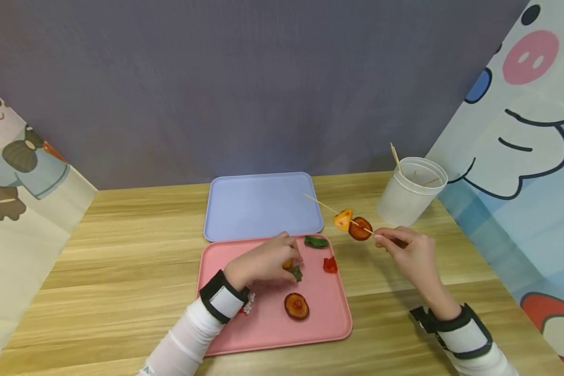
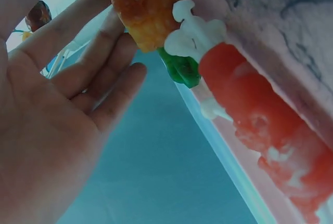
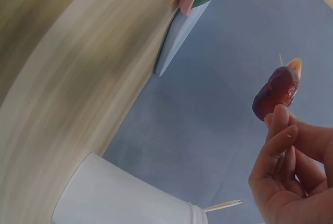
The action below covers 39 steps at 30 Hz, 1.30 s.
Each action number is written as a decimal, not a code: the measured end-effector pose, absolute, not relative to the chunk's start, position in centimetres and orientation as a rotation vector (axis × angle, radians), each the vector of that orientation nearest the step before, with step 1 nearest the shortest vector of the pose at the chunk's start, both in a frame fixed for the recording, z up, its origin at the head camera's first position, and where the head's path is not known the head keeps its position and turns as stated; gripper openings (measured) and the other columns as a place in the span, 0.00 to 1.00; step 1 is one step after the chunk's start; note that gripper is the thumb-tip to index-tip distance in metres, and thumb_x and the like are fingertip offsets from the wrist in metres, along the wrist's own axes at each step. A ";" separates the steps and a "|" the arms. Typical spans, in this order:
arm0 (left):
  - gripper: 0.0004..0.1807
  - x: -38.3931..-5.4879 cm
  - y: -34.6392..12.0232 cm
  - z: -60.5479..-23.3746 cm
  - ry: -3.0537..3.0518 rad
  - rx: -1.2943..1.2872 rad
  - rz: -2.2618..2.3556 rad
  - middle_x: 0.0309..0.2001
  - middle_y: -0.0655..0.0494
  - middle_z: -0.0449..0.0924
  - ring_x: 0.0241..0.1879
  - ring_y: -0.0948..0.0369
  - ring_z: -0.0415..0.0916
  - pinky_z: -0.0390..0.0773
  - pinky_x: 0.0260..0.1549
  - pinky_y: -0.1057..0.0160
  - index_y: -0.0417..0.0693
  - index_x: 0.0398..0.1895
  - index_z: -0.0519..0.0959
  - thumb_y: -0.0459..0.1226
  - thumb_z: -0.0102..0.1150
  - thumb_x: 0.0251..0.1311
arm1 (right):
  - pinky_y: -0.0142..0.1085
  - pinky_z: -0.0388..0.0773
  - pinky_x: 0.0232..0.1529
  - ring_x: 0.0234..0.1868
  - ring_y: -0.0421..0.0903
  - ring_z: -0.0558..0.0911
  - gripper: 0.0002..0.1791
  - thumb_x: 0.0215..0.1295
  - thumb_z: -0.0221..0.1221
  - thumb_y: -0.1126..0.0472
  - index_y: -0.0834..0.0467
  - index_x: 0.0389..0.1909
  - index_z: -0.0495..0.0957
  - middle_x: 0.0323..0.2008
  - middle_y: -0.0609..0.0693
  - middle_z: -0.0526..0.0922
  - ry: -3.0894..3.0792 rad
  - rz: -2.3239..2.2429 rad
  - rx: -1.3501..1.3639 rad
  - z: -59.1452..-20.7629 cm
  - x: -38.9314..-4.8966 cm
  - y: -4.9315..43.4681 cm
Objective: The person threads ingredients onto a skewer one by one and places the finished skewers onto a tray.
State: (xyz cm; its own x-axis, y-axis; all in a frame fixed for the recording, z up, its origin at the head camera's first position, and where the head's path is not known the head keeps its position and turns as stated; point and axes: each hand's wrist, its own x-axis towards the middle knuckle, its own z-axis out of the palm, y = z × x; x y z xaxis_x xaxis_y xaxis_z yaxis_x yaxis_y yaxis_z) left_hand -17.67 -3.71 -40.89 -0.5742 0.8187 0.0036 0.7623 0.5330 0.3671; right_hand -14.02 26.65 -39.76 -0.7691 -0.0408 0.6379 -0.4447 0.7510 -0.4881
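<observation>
From my remote station I record a thin wooden skewer [image 1: 323, 204] in the right hand [image 1: 411, 255], raised above the wooden table [image 1: 122, 250], right of the pink tray [image 1: 319, 326] and before the white tub [image 1: 401, 201]. Its long axis runs obliquely: the bare tip points away from the person and to the left, and in the head view it crosses the right edge of the blue tray [image 1: 258, 203]; the other end lies at the fingers. I observe two pieces threaded on the hand-side half, touching or nearly so. The outer, a yellow piece [image 1: 343, 220], is roughly triangular with reddish marks; the inner, a round brown piece [image 1: 360, 228], is glossy and dark-rimmed, and in the right wrist view it appears thick and reddish-brown. The right thumb and forefinger pinch the stick just behind the brown piece. The left hand [image 1: 265, 262] is over the pink tray, its fingers slightly bent and thumb apart, about a yellow chunk [image 2: 143, 13]; I cannot tell how firmly they touch it. A green piece [image 2: 181, 68] lies beside that chunk, with a red item with white knobbed ends [image 2: 255, 115] near the left wrist.
</observation>
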 end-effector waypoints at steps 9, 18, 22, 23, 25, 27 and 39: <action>0.12 -17.5 -3.7 -40.9 2.617 1.358 0.413 0.34 0.62 0.75 0.38 0.63 0.63 0.69 0.39 0.66 0.57 0.32 0.84 0.48 0.69 0.44 | 0.25 0.63 0.12 0.19 0.27 0.74 0.04 0.44 0.69 0.66 0.57 0.24 0.86 0.17 0.46 0.83 -2.338 0.841 0.353 -39.7 -14.0 26.7; 0.12 -17.4 -3.6 -40.8 2.623 1.333 0.413 0.34 0.62 0.75 0.38 0.62 0.63 0.68 0.40 0.65 0.57 0.32 0.83 0.49 0.68 0.44 | 0.23 0.66 0.14 0.18 0.28 0.74 0.04 0.44 0.69 0.66 0.57 0.24 0.86 0.17 0.46 0.83 -2.345 0.830 0.349 -39.6 -14.1 26.5; 0.13 -17.4 -3.6 -40.9 2.631 1.334 0.403 0.34 0.62 0.75 0.38 0.63 0.63 0.67 0.40 0.65 0.56 0.32 0.83 0.50 0.68 0.44 | 0.23 0.66 0.14 0.18 0.28 0.74 0.04 0.44 0.69 0.66 0.57 0.25 0.86 0.17 0.46 0.83 -2.354 0.838 0.341 -39.6 -14.1 26.4; 0.13 -17.4 -3.6 -40.9 2.632 1.339 0.397 0.34 0.63 0.75 0.37 0.63 0.63 0.67 0.40 0.65 0.57 0.32 0.83 0.50 0.67 0.45 | 0.23 0.66 0.14 0.18 0.29 0.74 0.04 0.44 0.69 0.66 0.57 0.25 0.86 0.17 0.46 0.83 -2.356 0.841 0.339 -39.7 -14.0 26.4; 0.12 -17.4 -3.6 -41.0 2.634 1.353 0.384 0.32 0.63 0.74 0.37 0.63 0.62 0.66 0.41 0.64 0.57 0.30 0.83 0.50 0.67 0.45 | 0.23 0.67 0.15 0.18 0.29 0.75 0.04 0.44 0.69 0.66 0.57 0.25 0.86 0.17 0.46 0.83 -2.359 0.845 0.338 -39.7 -14.0 26.4; 0.10 -17.4 -3.5 -41.1 2.636 1.369 0.371 0.31 0.64 0.73 0.36 0.63 0.62 0.66 0.41 0.64 0.57 0.28 0.82 0.50 0.67 0.45 | 0.22 0.67 0.15 0.18 0.29 0.75 0.04 0.45 0.69 0.65 0.57 0.25 0.86 0.18 0.46 0.83 -2.363 0.848 0.339 -39.7 -14.0 26.4; 0.06 -17.3 -3.4 -41.0 2.642 1.346 0.365 0.30 0.64 0.72 0.37 0.62 0.63 0.66 0.44 0.61 0.58 0.27 0.82 0.46 0.67 0.46 | 0.22 0.68 0.16 0.19 0.28 0.75 0.04 0.45 0.68 0.64 0.57 0.25 0.86 0.18 0.45 0.83 -2.361 0.841 0.363 -39.9 -14.0 26.4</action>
State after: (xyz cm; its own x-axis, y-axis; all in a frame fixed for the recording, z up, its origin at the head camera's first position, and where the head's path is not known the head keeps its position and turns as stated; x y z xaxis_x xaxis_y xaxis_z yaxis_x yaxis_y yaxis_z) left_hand -17.32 -3.41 -40.97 -0.5847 0.8108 -0.0265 0.7733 0.5669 0.2841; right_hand -14.01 26.39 -39.86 -0.7824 -0.0533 0.6205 -0.4336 0.7619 -0.4812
